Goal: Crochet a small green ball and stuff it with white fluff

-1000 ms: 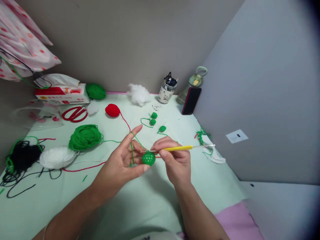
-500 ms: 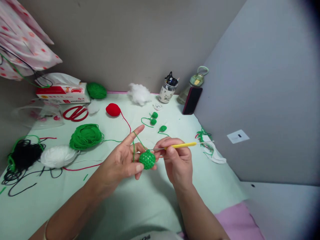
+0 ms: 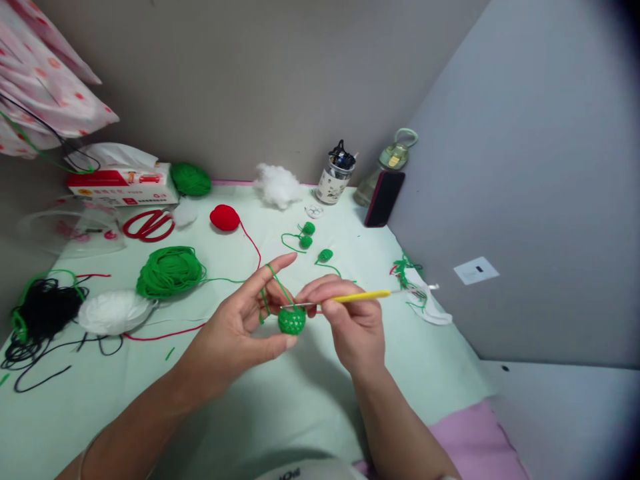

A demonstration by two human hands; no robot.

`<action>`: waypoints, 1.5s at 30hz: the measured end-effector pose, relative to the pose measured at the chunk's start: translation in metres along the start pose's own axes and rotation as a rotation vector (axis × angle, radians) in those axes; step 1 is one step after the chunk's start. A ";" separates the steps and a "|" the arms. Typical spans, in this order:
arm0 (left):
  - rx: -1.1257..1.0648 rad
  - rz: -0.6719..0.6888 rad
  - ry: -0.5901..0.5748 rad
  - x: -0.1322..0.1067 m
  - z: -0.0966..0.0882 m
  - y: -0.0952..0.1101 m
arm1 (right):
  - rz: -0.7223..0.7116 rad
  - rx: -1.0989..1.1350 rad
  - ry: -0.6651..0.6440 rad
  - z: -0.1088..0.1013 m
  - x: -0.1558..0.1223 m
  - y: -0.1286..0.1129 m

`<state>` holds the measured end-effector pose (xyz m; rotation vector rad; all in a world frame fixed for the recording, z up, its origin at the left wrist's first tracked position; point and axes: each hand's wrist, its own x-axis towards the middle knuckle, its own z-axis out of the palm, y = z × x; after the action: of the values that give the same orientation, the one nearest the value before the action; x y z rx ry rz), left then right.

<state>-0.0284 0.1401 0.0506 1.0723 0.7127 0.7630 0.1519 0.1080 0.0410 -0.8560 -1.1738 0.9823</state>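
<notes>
My left hand (image 3: 245, 317) grips a small round green crochet piece (image 3: 291, 321), thumb at its lower edge. Green yarn loops over the raised left index finger and runs down to the top of the piece. Between the thumb and fingers of my right hand (image 3: 353, 320) is a crochet hook (image 3: 363, 296) with a yellow handle. Its metal shaft lies across the top edge of the piece, at the yarn. The far end of the hook points right, over the table. A green yarn skein (image 3: 171, 272) lies to the left, its strand leading toward my left hand.
Behind my hands lie small green crocheted balls (image 3: 306, 241), a red yarn ball (image 3: 225, 218) and white stuffing (image 3: 278, 186). Red scissors (image 3: 149, 226), white yarn (image 3: 116, 312) and black yarn (image 3: 49, 308) are on the left. A phone (image 3: 384, 199) leans on a bottle (image 3: 395, 157) at the back right.
The green piece has tilted, and its top edge now faces the hook. The hook's shaft has moved left across it. My left index finger reaches slightly farther right.
</notes>
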 end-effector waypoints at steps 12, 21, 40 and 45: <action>0.221 0.032 0.087 -0.003 0.002 0.005 | 0.100 0.069 0.009 -0.001 -0.001 0.002; 0.329 0.033 0.101 -0.001 0.000 0.004 | 0.011 -0.078 -0.077 -0.007 -0.003 -0.006; -0.036 0.054 0.245 -0.002 0.018 -0.006 | -0.836 -1.114 -0.001 0.002 -0.018 0.005; -0.380 -0.109 0.042 -0.001 0.015 -0.003 | -0.760 -0.775 0.057 0.006 -0.013 0.004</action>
<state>-0.0164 0.1315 0.0523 0.6693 0.6250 0.7908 0.1438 0.0972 0.0339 -0.8943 -1.6784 -0.1462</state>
